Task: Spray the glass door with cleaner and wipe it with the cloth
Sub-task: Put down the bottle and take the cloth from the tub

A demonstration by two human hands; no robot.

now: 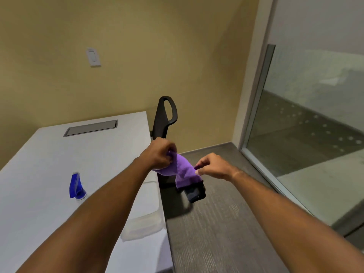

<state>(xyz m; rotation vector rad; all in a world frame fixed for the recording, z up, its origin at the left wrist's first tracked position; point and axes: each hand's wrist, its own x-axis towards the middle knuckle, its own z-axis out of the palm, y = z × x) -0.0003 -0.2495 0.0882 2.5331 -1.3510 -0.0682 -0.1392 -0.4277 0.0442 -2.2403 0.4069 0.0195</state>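
A purple cloth (pixel 184 170) hangs between both my hands above the edge of a white table. My left hand (pixel 160 153) grips its upper left end in a closed fist. My right hand (pixel 213 167) pinches the cloth's right edge between thumb and fingers. A spray bottle with a blue trigger head (pixel 76 186) stands on the table to the left, apart from both hands. The glass door (pixel 315 119) fills the right side, with a grey metal frame (pixel 258 107) along its left edge.
The white table (pixel 59 154) has a grey cable hatch (pixel 91 128) at its back. A clear plastic lidded container (pixel 143 223) lies near its right edge. A black office chair (pixel 165 115) stands behind my hands. Grey carpet (pixel 216 233) runs to the door.
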